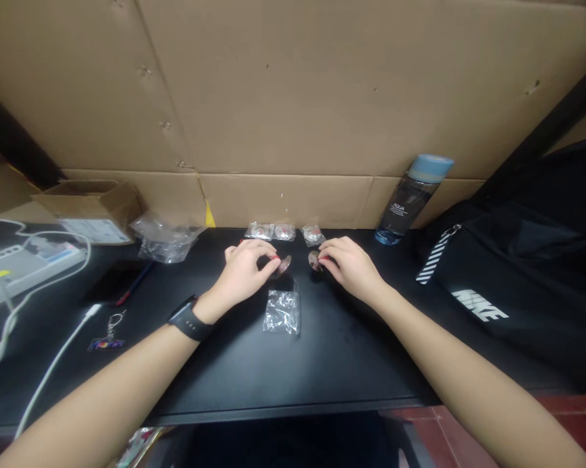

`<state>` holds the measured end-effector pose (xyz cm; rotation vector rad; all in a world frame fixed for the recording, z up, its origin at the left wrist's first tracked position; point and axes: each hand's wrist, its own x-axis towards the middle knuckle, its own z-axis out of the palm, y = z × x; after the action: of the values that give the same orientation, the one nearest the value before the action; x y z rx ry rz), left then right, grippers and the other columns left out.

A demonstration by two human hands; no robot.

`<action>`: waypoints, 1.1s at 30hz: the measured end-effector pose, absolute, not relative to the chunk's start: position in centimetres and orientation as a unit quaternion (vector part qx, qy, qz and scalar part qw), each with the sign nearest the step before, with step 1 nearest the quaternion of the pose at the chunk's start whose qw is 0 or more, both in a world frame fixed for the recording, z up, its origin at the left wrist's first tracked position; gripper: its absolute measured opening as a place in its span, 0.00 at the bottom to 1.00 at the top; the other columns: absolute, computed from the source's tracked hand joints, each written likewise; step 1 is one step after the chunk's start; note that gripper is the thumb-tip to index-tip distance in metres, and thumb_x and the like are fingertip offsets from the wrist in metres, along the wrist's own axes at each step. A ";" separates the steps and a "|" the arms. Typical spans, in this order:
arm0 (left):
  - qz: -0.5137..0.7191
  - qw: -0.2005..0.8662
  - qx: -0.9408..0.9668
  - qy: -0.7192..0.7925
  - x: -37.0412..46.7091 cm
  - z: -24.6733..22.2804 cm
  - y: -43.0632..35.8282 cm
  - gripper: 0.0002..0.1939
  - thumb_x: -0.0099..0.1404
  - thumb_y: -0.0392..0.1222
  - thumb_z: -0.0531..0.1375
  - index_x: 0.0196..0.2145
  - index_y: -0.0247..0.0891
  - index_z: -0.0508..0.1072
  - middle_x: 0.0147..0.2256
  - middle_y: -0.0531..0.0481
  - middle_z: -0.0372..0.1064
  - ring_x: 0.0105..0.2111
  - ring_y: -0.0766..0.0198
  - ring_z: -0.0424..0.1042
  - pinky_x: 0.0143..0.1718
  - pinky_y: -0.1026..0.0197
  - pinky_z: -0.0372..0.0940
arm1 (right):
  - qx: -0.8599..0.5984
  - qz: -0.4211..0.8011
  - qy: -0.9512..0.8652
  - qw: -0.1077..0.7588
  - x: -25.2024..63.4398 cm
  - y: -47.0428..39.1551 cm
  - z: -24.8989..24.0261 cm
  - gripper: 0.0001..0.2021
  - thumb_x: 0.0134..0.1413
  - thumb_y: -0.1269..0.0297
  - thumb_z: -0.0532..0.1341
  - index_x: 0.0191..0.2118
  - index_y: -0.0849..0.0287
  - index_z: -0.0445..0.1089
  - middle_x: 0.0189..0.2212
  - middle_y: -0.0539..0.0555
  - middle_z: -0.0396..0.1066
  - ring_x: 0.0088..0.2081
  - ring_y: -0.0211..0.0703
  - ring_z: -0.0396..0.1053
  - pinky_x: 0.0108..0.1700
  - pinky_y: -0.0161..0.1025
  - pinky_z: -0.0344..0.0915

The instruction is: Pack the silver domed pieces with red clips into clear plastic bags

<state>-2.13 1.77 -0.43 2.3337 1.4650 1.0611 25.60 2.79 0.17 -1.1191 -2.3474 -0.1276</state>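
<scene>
My left hand (249,270) pinches a small round shiny disc (284,264) with a red part at my fingertips. A similar round disc (314,261), also with red beside it, is held between the thumb and fingers of my right hand (351,268). The two discs are tilted and apart, a short gap between them. Behind my hands lie three small clear packets, a left packet (260,231), a middle packet (284,232) and a right packet (313,234), with round pieces inside. A crinkled clear plastic wrapper (282,312) lies nearer me.
At right, a blue-capped bottle (405,198) leans against the cardboard, beside a black bag (497,279). Leftward are crumpled plastic (166,238), an open cardboard box (91,211), a phone (112,283), a keychain (106,343), a white cable (54,370) and a power strip (30,266).
</scene>
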 end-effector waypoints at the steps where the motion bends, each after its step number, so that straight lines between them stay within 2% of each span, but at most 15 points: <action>1: 0.382 0.124 0.774 0.490 -2.2 -0.2 1.8 0.07 0.68 0.46 0.63 0.34 0.44 0.80 0.46 0.50 0.77 0.49 0.52 0.73 0.56 0.45 0.58 | -0.397 -0.036 -0.863 0.310 25.4 2.6 0.3 0.07 0.68 0.67 0.59 0.41 0.56 0.75 0.47 0.56 0.76 0.48 0.49 0.69 0.52 0.48 0.67; 5: 0.467 0.217 0.717 0.470 -1.7 0.3 1.3 0.07 0.65 0.47 0.67 0.33 0.42 0.81 0.47 0.47 0.76 0.50 0.52 0.74 0.57 0.47 0.63 | -0.343 -0.030 -0.831 0.437 23.8 0.9 0.9 0.05 0.67 0.67 0.61 0.42 0.53 0.76 0.48 0.56 0.76 0.51 0.51 0.70 0.54 0.53 0.68; 7: 0.498 0.263 0.685 0.461 -1.0 0.4 0.5 0.07 0.63 0.47 0.68 0.33 0.42 0.82 0.49 0.45 0.75 0.52 0.51 0.73 0.59 0.45 0.62 | -0.333 -0.040 -0.813 0.475 22.8 -0.3 1.1 0.05 0.65 0.67 0.63 0.42 0.51 0.77 0.50 0.57 0.74 0.51 0.53 0.70 0.50 0.53 0.71; 10: 0.520 0.333 0.654 0.437 0.4 0.7 -1.2 0.06 0.64 0.46 0.67 0.33 0.42 0.82 0.50 0.44 0.74 0.53 0.50 0.73 0.59 0.44 0.64 | -0.294 -0.036 -0.810 0.506 21.6 -1.9 1.3 0.07 0.62 0.69 0.65 0.43 0.50 0.76 0.49 0.57 0.73 0.49 0.51 0.72 0.46 0.50 0.74; 13: 0.526 0.369 0.646 0.412 1.2 1.1 -2.5 0.06 0.64 0.45 0.67 0.35 0.41 0.82 0.48 0.44 0.75 0.50 0.51 0.74 0.55 0.45 0.68 | -0.262 -0.019 -0.822 0.506 21.2 -2.7 1.7 0.10 0.62 0.71 0.64 0.46 0.49 0.75 0.48 0.56 0.75 0.49 0.50 0.74 0.49 0.50 0.74; 18: 0.528 0.320 0.663 0.423 1.0 1.5 -2.9 0.07 0.64 0.46 0.67 0.35 0.42 0.83 0.46 0.45 0.75 0.50 0.52 0.74 0.58 0.46 0.66 | -0.282 0.038 -0.821 0.495 21.6 -2.5 2.0 0.10 0.64 0.71 0.63 0.46 0.50 0.75 0.49 0.55 0.77 0.51 0.51 0.76 0.54 0.51 0.75; 21: 0.528 0.279 0.676 0.432 0.8 1.6 -2.8 0.07 0.64 0.47 0.68 0.34 0.42 0.83 0.45 0.45 0.75 0.50 0.52 0.74 0.57 0.47 0.66 | -0.299 0.087 -0.810 0.497 21.7 -2.2 1.9 0.07 0.64 0.71 0.63 0.43 0.52 0.74 0.54 0.57 0.75 0.52 0.51 0.76 0.57 0.53 0.74; 23: 0.531 0.264 0.683 0.427 0.7 1.6 -2.8 0.07 0.65 0.47 0.68 0.35 0.43 0.83 0.44 0.46 0.75 0.50 0.52 0.73 0.57 0.47 0.66 | -0.294 0.124 -0.815 0.485 21.7 -2.3 1.8 0.05 0.64 0.71 0.63 0.42 0.53 0.74 0.56 0.58 0.73 0.54 0.52 0.75 0.56 0.53 0.75; 27: 0.528 0.251 0.696 0.417 0.7 1.8 -3.1 0.05 0.65 0.45 0.68 0.35 0.44 0.83 0.43 0.47 0.75 0.51 0.54 0.73 0.57 0.50 0.66 | -0.266 0.186 -0.819 0.473 21.2 -2.7 1.0 0.04 0.64 0.71 0.64 0.41 0.54 0.72 0.53 0.57 0.76 0.54 0.51 0.75 0.52 0.49 0.77; 31: 0.536 0.252 0.685 0.425 0.9 1.9 -3.1 0.04 0.64 0.44 0.68 0.33 0.43 0.83 0.42 0.48 0.76 0.49 0.54 0.74 0.56 0.50 0.67 | -0.254 0.267 -0.765 0.528 20.7 -2.8 0.0 0.14 0.64 0.72 0.63 0.53 0.50 0.67 0.58 0.57 0.73 0.50 0.46 0.78 0.51 0.47 0.79; 33: 0.536 0.269 0.678 0.425 0.9 1.9 -3.1 0.05 0.64 0.44 0.68 0.32 0.43 0.83 0.42 0.48 0.77 0.48 0.54 0.75 0.56 0.49 0.68 | -0.259 0.275 -0.751 0.542 20.7 -2.8 -0.1 0.17 0.64 0.71 0.63 0.56 0.48 0.67 0.61 0.56 0.71 0.52 0.46 0.77 0.52 0.47 0.79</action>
<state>0.94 -3.10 1.88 1.8284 1.1459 1.4458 20.68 -2.76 -0.13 -0.6153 -1.7838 0.6534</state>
